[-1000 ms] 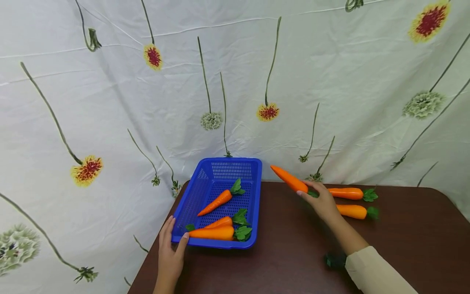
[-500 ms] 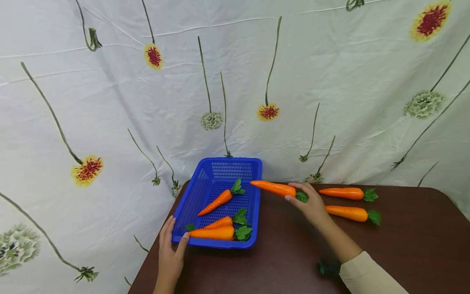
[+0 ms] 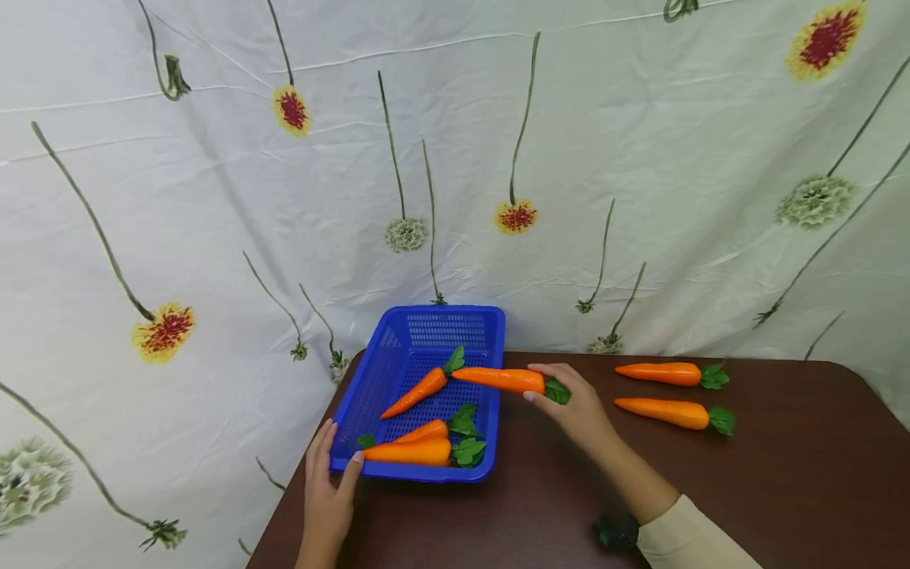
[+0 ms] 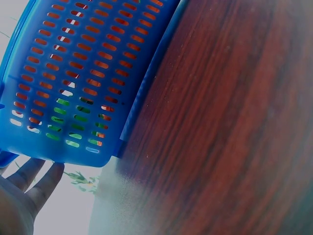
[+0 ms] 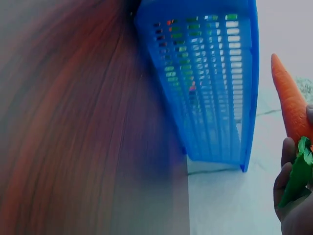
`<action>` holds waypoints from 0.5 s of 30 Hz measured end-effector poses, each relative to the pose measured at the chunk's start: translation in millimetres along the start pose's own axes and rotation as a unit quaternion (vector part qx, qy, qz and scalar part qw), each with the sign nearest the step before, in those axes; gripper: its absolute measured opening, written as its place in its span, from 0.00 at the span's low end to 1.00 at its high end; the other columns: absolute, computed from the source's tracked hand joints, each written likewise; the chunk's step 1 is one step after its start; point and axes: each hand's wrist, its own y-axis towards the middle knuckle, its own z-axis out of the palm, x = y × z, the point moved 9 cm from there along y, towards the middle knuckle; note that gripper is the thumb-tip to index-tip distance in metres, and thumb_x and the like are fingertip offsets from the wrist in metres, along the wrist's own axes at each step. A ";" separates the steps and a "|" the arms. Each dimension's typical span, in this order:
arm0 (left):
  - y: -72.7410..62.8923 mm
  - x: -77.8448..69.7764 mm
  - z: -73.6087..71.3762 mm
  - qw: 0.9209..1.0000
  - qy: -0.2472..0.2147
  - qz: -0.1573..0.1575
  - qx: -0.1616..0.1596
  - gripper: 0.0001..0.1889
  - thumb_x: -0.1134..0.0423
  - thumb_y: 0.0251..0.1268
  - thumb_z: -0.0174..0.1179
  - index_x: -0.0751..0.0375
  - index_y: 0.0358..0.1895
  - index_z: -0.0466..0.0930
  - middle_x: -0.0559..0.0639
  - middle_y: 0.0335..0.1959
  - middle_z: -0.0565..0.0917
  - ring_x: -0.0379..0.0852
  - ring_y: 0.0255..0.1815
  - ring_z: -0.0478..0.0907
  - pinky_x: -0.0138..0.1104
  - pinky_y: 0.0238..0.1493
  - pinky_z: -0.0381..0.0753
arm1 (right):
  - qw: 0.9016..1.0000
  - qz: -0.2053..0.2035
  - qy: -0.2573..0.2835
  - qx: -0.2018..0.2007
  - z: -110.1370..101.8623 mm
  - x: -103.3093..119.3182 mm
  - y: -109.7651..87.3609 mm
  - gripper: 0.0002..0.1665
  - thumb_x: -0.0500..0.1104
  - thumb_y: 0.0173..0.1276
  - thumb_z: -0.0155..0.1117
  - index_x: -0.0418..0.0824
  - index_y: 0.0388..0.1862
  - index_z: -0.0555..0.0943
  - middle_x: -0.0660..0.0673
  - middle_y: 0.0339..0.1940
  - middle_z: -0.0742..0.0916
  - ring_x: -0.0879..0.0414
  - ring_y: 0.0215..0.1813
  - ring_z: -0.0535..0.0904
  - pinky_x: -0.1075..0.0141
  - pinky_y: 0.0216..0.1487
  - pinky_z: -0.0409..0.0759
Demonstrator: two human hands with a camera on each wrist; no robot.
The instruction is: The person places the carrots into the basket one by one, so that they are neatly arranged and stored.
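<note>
My right hand (image 3: 574, 407) holds a carrot (image 3: 501, 379) by its leafy end, thumb on one side and fingers on the other. The carrot points left, and its tip overlaps the blue basket (image 3: 498, 332) in the head view. In the right wrist view the held carrot (image 5: 291, 105) shows beside the basket's slotted wall (image 5: 210, 83). At the basket's near left corner, my left hand (image 3: 329, 498) grips the rim between thumb and fingers. Inside the basket lie several carrots; one carrot (image 3: 415, 393) is slanted in the middle, and another carrot (image 3: 412, 452) lies along the near side.
Two more carrots lie on the brown table (image 3: 540, 506) at the right: one carrot (image 3: 661, 374) farther back, one carrot (image 3: 664, 411) nearer. A dark object (image 3: 614, 531) sits by my right sleeve. Behind the table hangs a white flowered cloth (image 3: 455, 158).
My right hand has moved left with the carrot, from beside the basket until the carrot's tip overlaps it, and the carrot has tipped to nearly level. My left hand has stayed at the corner.
</note>
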 end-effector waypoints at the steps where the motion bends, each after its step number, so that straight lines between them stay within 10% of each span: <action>1: -0.2 0.2 -0.2 1.000 0.000 -0.001 0.000 0.35 0.60 0.71 0.63 0.54 0.78 0.61 0.53 0.81 0.57 0.57 0.79 0.55 0.61 0.76 0.56 | 1.000 0.001 0.004 0.001 2.5 2.5 -0.4 0.28 0.52 0.63 0.75 0.50 0.62 0.83 0.50 0.57 0.84 0.55 0.52 0.78 0.66 0.52 0.80; 15: 0.6 2.5 0.3 1.000 -0.001 -0.002 0.001 0.35 0.60 0.71 0.63 0.53 0.79 0.61 0.53 0.81 0.57 0.58 0.79 0.55 0.62 0.76 0.55 | 0.996 -0.074 0.015 0.050 40.7 41.1 -5.4 0.26 0.44 0.65 0.74 0.50 0.62 0.82 0.51 0.58 0.83 0.56 0.58 0.80 0.55 0.63 0.80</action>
